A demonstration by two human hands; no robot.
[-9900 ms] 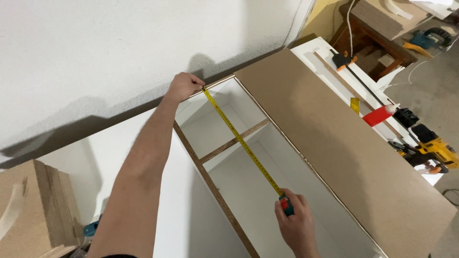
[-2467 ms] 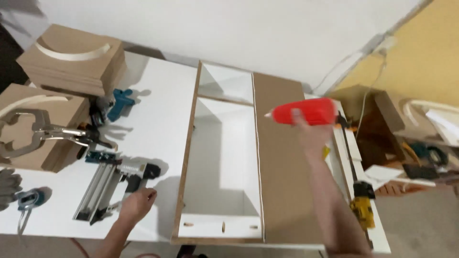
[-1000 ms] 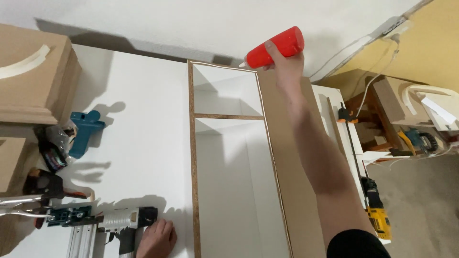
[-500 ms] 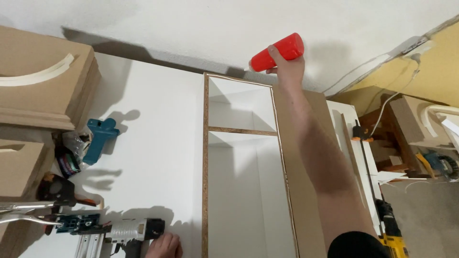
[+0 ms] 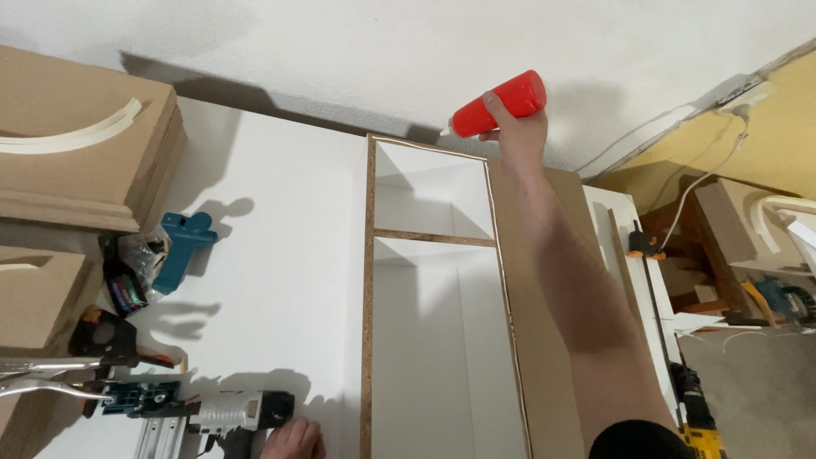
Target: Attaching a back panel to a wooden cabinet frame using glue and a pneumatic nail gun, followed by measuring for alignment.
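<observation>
Right hand (image 5: 514, 127) grips red bottle (image 5: 497, 104), nozzle pointing left, just above far corner of open white cabinet (image 5: 429, 255). Left hand (image 5: 293, 439) at bottom edge, touching nail gun (image 5: 217, 416) on white worktop (image 5: 280, 255). Blue tool (image 5: 180, 242) and clamps (image 5: 51, 378) lie left. Brown panel (image 5: 531, 340) lies right of cabinet.

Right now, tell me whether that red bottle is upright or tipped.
Tipped. The right hand holds the red glue bottle nearly on its side, its white nozzle pointing left and slightly down, above the cabinet frame's far end.

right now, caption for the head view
Right hand tips a red plastic glue bottle over the white cabinet frame's far corner; left hand rests by a nail gun.
</observation>
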